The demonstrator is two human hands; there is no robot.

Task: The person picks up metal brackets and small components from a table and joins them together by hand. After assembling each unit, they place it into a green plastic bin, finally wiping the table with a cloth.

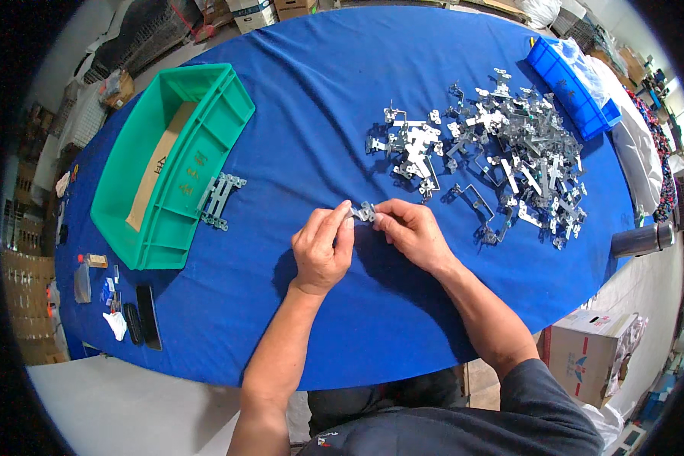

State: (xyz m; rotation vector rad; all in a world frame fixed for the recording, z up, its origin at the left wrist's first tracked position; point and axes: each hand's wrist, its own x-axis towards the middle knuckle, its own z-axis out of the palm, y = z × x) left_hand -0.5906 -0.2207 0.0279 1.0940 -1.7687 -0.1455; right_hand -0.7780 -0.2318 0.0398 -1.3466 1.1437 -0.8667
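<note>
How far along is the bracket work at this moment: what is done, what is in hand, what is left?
Done: a few metal brackets lie side by side next to the green bin. In hand: the left hand and right hand pinch one small metal piece between their fingertips. Left: a large loose pile of metal parts on the blue tablecloth, so most appears undone.

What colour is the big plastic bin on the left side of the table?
The bin is green, with a brown cardboard piece inside; the head view shows it clearly.
</note>
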